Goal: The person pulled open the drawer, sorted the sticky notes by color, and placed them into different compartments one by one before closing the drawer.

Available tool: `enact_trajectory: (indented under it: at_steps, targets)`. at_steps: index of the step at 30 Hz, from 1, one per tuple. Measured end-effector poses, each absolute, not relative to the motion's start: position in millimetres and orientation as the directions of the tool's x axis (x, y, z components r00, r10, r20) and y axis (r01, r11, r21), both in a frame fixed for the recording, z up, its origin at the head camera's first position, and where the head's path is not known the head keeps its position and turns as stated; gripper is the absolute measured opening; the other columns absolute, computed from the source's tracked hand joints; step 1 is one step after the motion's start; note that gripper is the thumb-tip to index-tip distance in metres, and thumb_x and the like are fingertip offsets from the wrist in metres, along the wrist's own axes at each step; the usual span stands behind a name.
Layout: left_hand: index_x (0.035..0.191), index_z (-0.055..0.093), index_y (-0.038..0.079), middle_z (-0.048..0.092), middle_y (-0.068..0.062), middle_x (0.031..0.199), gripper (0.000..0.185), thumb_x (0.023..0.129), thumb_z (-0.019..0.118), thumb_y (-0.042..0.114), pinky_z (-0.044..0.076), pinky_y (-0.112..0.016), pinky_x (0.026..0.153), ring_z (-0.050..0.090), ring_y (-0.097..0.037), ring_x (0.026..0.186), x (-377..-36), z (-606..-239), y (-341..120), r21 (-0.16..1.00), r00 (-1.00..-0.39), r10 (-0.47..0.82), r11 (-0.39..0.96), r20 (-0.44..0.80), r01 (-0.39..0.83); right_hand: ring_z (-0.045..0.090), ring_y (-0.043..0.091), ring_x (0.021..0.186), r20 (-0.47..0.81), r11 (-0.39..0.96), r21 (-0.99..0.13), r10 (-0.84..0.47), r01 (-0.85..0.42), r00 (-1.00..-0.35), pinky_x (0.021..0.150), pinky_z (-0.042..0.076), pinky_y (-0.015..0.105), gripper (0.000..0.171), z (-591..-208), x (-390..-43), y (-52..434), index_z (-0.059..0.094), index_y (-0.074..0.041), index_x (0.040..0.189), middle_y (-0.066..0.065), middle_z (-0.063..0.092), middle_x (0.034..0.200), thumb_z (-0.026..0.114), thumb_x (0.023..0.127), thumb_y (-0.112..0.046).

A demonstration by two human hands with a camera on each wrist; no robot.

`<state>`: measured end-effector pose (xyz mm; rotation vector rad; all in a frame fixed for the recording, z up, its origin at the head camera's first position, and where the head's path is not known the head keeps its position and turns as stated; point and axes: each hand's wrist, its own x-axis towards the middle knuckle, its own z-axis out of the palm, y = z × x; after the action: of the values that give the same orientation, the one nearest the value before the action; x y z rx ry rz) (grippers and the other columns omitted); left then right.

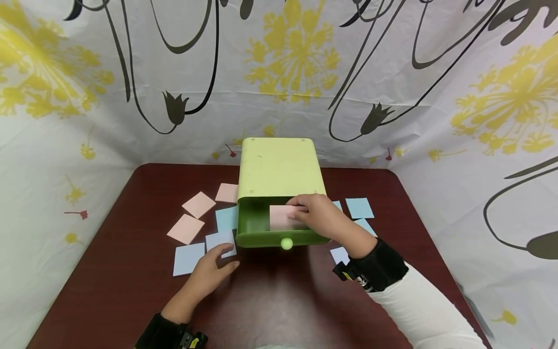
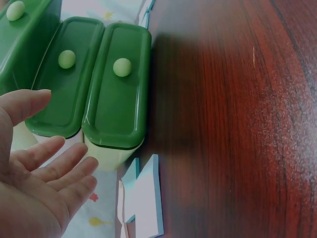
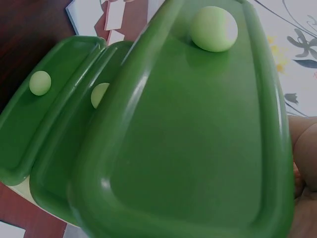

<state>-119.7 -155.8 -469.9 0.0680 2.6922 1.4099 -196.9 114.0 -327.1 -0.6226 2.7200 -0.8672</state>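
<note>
In the head view, a light green cabinet point(image 1: 279, 167) stands at the centre of the frame on a dark red counter point(image 1: 109, 291), its top drawer point(image 1: 253, 228) pulled open toward the lower edge, a pale round knob point(image 1: 286, 244) on its dark green front. The right hand point(image 1: 320, 215) reaches in from the lower right and pinches a pink note point(image 1: 281, 218) that lies inside the open drawer, fingers curled over its right edge. The left hand point(image 1: 213, 269), at lower centre-left, lies loose with fingers relaxed, its fingertips resting on a pale blue note point(image 1: 220, 240) just left of the drawer front; it grasps nothing. More pink notes point(image 1: 198, 204) lie at centre-left of the frame, another blue note point(image 1: 188, 258) sits beside the left hand, and further blue notes point(image 1: 359, 207) lie right of the cabinet. A flowered cloth point(image 1: 479, 97) rises behind and to both sides. In the left wrist view, the left hand point(image 2: 39, 183) fills the lower left, palm showing and fingers spread and straight, holding nothing; two closed dark green drawer fronts point(image 2: 116, 87) with pale knobs stand in the upper left, and blue notes point(image 2: 146, 198) lie on the counter at bottom centre. In the right wrist view, the open drawer's green front point(image 3: 198, 139) fills most of the frame, its knob point(image 3: 214, 28) at the top; two lower drawer fronts point(image 3: 44, 134) show at the left, and only a sliver of the right hand point(image 3: 303, 163) shows at the right edge.
</note>
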Motion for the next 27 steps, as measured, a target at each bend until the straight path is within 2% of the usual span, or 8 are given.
enact_trajectory:
  at_steps: [9,19,27]
  targets:
    - [0.133,0.053,0.002,0.055,-0.020,0.133,0.048,0.090,0.067,0.017,0.045,-0.053,0.098,0.051,-0.037,0.124,-120.8,-470.5,-157.9,0.829,-0.993,0.081,0.559,-0.083,-0.024,0.064,0.018,0.097,-0.034,0.760,-0.516,-0.478,-0.394,-0.878,0.075,0.052,0.031,0.024,-331.4,-194.5,110.5,0.067,-0.009,0.117,0.005,0.068,0.111,0.064,0.093,-0.013]
    - [0.133,0.053,0.002,0.055,-0.021,0.133,0.048,0.090,0.067,0.017,0.046,-0.053,0.098,0.051,-0.038,0.125,-121.1,-471.7,-157.9,0.837,-0.993,0.072,0.546,-0.096,-0.041,0.062,0.023,0.110,-0.014,0.761,-0.511,-0.473,-0.401,-0.881,0.083,0.054,0.035,0.031,-334.2,-192.7,112.1,0.065,-0.007,0.124,0.010,0.065,0.123,0.063,0.093,-0.006]
    - [0.133,0.053,0.002,0.056,-0.020,0.133,0.048,0.090,0.067,0.017,0.044,-0.054,0.099,0.050,-0.038,0.126,-120.8,-470.6,-158.0,0.831,-0.993,0.066,0.555,-0.100,-0.047,0.062,0.026,0.110,-0.015,0.775,-0.496,-0.458,-0.391,-0.889,0.079,0.052,0.033,0.034,-337.9,-193.0,114.2,0.063,-0.004,0.126,0.012,0.064,0.124,0.064,0.092,-0.005]
